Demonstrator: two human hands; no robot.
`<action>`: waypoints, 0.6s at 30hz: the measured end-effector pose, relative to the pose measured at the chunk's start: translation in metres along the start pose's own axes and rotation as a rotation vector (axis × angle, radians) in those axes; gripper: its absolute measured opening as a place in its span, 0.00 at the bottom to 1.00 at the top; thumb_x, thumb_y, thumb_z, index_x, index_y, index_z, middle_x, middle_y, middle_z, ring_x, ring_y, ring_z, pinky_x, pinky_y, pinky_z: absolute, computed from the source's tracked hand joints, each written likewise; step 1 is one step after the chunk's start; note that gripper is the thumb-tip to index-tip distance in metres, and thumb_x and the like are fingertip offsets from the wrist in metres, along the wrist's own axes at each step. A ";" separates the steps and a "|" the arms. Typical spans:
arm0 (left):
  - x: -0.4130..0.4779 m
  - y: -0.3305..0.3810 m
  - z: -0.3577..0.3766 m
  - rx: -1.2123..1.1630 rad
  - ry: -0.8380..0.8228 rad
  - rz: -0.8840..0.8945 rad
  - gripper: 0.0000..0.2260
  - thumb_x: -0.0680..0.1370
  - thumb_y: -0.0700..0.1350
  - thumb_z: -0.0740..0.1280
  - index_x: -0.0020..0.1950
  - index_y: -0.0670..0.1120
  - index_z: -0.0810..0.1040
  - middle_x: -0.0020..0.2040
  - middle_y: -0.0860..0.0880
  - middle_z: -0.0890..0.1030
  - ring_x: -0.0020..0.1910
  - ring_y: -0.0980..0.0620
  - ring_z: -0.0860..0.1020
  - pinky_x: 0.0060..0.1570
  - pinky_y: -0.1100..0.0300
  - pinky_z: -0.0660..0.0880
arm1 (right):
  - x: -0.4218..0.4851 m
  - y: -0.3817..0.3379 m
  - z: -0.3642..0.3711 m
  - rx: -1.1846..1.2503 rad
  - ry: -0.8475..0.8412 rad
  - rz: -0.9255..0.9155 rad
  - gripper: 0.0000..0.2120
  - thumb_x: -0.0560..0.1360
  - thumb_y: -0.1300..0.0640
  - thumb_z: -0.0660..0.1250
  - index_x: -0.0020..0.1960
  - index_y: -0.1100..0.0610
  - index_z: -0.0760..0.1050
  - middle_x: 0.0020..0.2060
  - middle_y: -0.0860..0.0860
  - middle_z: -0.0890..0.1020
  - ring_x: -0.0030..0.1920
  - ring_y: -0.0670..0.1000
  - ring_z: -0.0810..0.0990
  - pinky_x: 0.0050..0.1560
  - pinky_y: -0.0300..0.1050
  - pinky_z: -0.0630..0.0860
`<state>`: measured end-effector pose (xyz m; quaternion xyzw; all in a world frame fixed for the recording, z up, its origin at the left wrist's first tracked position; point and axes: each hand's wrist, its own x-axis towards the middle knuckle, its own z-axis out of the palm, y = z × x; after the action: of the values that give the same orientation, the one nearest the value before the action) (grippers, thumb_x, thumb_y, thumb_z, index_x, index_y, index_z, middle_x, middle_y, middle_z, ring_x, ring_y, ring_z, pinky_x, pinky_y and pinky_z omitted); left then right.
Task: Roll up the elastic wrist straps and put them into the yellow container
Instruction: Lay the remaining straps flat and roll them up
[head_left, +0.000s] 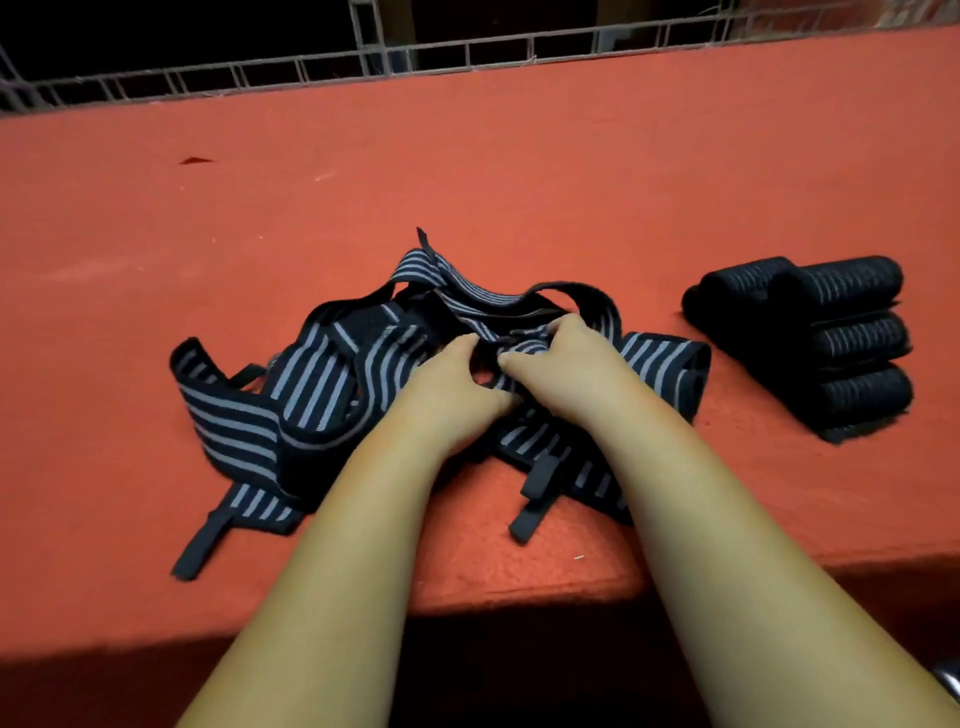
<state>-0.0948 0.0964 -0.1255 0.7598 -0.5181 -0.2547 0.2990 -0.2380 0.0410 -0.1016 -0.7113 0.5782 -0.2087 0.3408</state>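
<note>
The person's left hand (457, 384) and right hand (561, 364) meet over a heap of loose straps (311, 374), dark with pale stripes, on the red tabletop (467, 171). The fingers (462, 345) of both hands are curled in, pinching one strap (522, 336) of the heap between them, thumbs nearly touching. Most of the tangle spreads to the left of the fingers and just beyond them; a few ends with black tabs trail back under the wrists. Well off to the right of the fingers sits a stack of rolled straps (841, 332), lying side by side. Far beyond the fingers, a wire grid (467, 52) runs along the tabletop's back edge.
</note>
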 end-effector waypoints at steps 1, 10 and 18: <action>0.000 -0.001 -0.001 -0.015 0.002 -0.003 0.41 0.67 0.59 0.79 0.80 0.60 0.71 0.71 0.59 0.80 0.68 0.56 0.80 0.72 0.49 0.76 | 0.001 0.000 0.001 -0.009 0.005 -0.001 0.31 0.79 0.46 0.72 0.77 0.56 0.67 0.64 0.51 0.80 0.57 0.53 0.79 0.51 0.47 0.72; 0.000 0.008 -0.001 -0.589 0.079 -0.051 0.31 0.77 0.44 0.72 0.78 0.57 0.69 0.61 0.63 0.84 0.50 0.60 0.86 0.52 0.57 0.82 | -0.003 0.004 0.006 0.237 0.098 -0.131 0.32 0.77 0.66 0.64 0.75 0.38 0.73 0.62 0.40 0.82 0.51 0.44 0.85 0.52 0.48 0.84; -0.002 0.004 -0.004 -0.347 0.087 0.135 0.37 0.76 0.45 0.74 0.81 0.68 0.67 0.73 0.56 0.79 0.68 0.56 0.80 0.70 0.50 0.78 | -0.011 0.006 0.003 0.379 0.049 -0.202 0.30 0.78 0.69 0.65 0.73 0.42 0.76 0.54 0.41 0.85 0.40 0.39 0.85 0.37 0.33 0.79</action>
<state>-0.0955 0.0982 -0.1196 0.6707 -0.5028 -0.2862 0.4642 -0.2425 0.0516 -0.1072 -0.6836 0.4627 -0.3639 0.4315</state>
